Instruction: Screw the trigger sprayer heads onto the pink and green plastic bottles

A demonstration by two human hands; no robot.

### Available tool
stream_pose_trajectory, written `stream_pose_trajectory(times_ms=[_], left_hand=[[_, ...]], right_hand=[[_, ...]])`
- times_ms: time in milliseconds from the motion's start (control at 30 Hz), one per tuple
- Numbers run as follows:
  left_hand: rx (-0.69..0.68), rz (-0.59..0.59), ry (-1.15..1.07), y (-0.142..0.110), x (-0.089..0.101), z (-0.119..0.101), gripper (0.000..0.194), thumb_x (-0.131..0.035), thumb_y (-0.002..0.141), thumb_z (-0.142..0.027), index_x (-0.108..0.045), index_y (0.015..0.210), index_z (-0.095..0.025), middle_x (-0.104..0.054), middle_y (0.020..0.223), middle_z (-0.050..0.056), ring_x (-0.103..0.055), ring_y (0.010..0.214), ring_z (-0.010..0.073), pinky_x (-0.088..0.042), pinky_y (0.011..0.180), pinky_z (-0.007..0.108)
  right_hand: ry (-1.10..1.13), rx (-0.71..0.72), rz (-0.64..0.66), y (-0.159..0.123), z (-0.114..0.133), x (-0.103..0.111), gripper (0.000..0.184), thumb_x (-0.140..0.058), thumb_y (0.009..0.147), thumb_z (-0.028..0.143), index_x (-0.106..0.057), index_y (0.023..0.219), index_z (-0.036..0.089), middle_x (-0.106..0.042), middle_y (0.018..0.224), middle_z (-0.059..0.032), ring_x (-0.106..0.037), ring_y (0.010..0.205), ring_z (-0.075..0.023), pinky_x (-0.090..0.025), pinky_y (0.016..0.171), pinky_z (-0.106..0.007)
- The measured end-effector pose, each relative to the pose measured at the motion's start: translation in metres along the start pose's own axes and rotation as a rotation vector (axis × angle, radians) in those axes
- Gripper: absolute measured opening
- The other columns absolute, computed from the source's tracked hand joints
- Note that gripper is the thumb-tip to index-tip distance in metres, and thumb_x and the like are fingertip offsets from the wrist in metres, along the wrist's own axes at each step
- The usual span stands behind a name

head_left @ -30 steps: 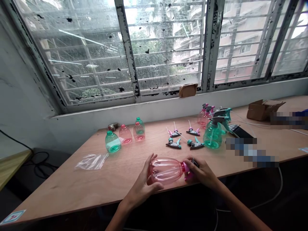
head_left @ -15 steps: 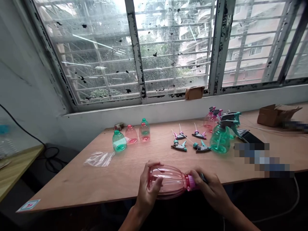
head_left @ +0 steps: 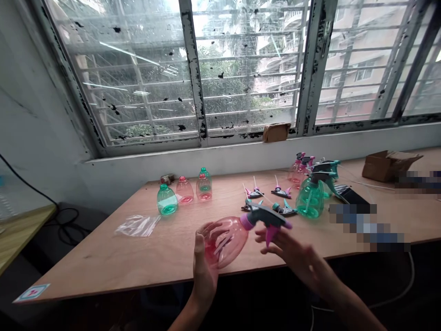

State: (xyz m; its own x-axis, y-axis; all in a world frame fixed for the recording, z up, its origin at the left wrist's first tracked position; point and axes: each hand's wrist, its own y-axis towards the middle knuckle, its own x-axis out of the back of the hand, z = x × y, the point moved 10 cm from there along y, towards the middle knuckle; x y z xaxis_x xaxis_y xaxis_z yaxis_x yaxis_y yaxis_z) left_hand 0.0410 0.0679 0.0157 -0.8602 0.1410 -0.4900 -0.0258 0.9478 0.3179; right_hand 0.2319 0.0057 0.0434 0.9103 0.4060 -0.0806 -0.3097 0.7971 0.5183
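**Technician A:** What is the left hand doing?

**Technician B:** It is curling around the lower body of the pink spray bottle, gripping it with the fingers well bent.

**A:** Where is that bottle sitting?

**B:** It is being held in the air near the middle of the desk's front edge. The body is tilting, and its grey-and-pink spray head is pointing up and towards the right edge.

**A:** State the condition of the right hand.

**B:** Its fingers are spreading apart beside the pink trigger. It is gripping nothing; whether a fingertip is touching the trigger, I cannot tell.

**A:** Which parts are lying beyond the hands?

**B:** Four loose spray heads are lying towards the back edge, two with pink trim and two with green. A green spray bottle is standing upright just to their right.

**A:** And towards the left edge?

**B:** Four bottles without heads, two green and two pink, are standing near the back left corner. A clear plastic bag is lying in front of them. A printed label is marking the front left corner.
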Motion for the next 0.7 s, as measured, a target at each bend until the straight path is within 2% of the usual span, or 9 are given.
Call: stream_pose_trajectory(times_ms=[67,167,267,333,433,467,533,633,700], left_hand=[[0.023,0.02,0.021,-0.007,-0.006,0.008,0.052,-0.037,0.096,-0.062,-0.052,0.125,-0.022,-0.064,0.125,0.012,-0.059,0.12,0.0289,-0.042,0.107,0.051],[0.002,0.304,0.343,-0.024,-0.034,0.015,0.057,-0.049,0.094,-0.056,-0.036,0.141,-0.027,-0.046,0.148,0.013,-0.043,0.138,0.0298,-0.03,0.117,0.053],[-0.019,0.609,0.765,-0.041,-0.055,0.026,0.066,-0.058,0.093,-0.046,-0.028,0.15,-0.03,-0.027,0.161,0.011,-0.024,0.148,0.0313,-0.019,0.121,0.056],[-0.043,0.666,0.965,-0.037,-0.053,0.027,0.067,-0.057,0.093,-0.046,-0.028,0.151,-0.029,-0.022,0.163,0.011,-0.018,0.15,0.0313,-0.015,0.122,0.057],[-0.125,0.503,1.163,0.0,-0.025,0.013,0.069,-0.053,0.093,-0.049,-0.028,0.15,-0.021,-0.026,0.161,0.015,-0.019,0.15,0.0302,-0.014,0.122,0.055],[-0.152,0.413,1.213,0.018,-0.011,0.004,0.068,-0.052,0.092,-0.049,-0.029,0.148,-0.018,-0.029,0.159,0.017,-0.022,0.149,0.0301,-0.017,0.122,0.053],[-0.189,0.125,1.323,0.058,0.028,-0.022,0.072,-0.058,0.086,-0.05,-0.033,0.144,-0.015,-0.038,0.152,0.018,-0.03,0.145,0.0309,-0.024,0.12,0.048],[-0.185,-0.125,1.37,0.114,0.075,-0.056,0.092,-0.064,0.08,-0.045,-0.017,0.148,-0.003,-0.025,0.154,0.029,-0.021,0.147,0.0385,-0.02,0.119,0.054],[-0.163,-0.24,1.4,0.146,0.097,-0.075,0.104,-0.068,0.076,-0.046,-0.009,0.148,0.001,-0.014,0.155,0.033,-0.011,0.148,0.0425,-0.014,0.119,0.056]], right_hand=[[-0.082,-0.036,-0.041,0.0,-0.017,-0.006,0.053,-0.046,0.096,0.059,-0.046,0.144,0.038,-0.047,0.151,-0.0075,-0.045,0.136,-0.032,-0.041,0.106,-0.053],[-0.274,-0.052,-0.197,-0.001,-0.029,0.002,0.063,-0.062,0.09,0.053,-0.041,0.146,0.033,-0.047,0.15,-0.0107,-0.047,0.134,-0.032,-0.038,0.11,-0.051],[-0.517,-0.077,-0.4,-0.006,-0.019,0.038,0.061,-0.067,0.084,0.055,-0.05,0.135,0.026,-0.06,0.133,-0.0132,-0.059,0.119,-0.0336,-0.046,0.103,-0.05],[-0.729,-0.126,-0.531,-0.016,-0.004,0.072,0.07,-0.071,0.079,0.058,-0.047,0.137,0.026,-0.062,0.129,-0.0132,-0.062,0.11,-0.0346,-0.05,0.096,-0.052],[-0.998,-0.189,-0.772,-0.046,0.023,0.131,0.084,-0.071,0.072,0.066,-0.042,0.14,0.026,-0.062,0.128,-0.0145,-0.064,0.105,-0.0375,-0.052,0.088,-0.054],[-1.055,-0.196,-0.847,-0.059,0.03,0.149,0.084,-0.07,0.071,0.069,-0.044,0.137,0.024,-0.062,0.126,-0.0152,-0.064,0.103,-0.0384,-0.053,0.086,-0.053],[-1.139,-0.205,-0.982,-0.086,0.04,0.181,0.084,-0.068,0.069,0.073,-0.048,0.133,0.022,-0.064,0.12,-0.0158,-0.064,0.102,-0.0402,-0.053,0.085,-0.054],[-1.246,-0.196,-1.038,-0.109,0.042,0.218,0.08,-0.062,0.07,0.077,-0.052,0.127,0.022,-0.063,0.112,-0.0145,-0.063,0.103,-0.0421,-0.05,0.088,-0.058],[-1.315,-0.186,-1.061,-0.116,0.042,0.238,0.08,-0.059,0.07,0.079,-0.054,0.125,0.022,-0.06,0.11,-0.0142,-0.061,0.102,-0.0423,-0.049,0.088,-0.058]])
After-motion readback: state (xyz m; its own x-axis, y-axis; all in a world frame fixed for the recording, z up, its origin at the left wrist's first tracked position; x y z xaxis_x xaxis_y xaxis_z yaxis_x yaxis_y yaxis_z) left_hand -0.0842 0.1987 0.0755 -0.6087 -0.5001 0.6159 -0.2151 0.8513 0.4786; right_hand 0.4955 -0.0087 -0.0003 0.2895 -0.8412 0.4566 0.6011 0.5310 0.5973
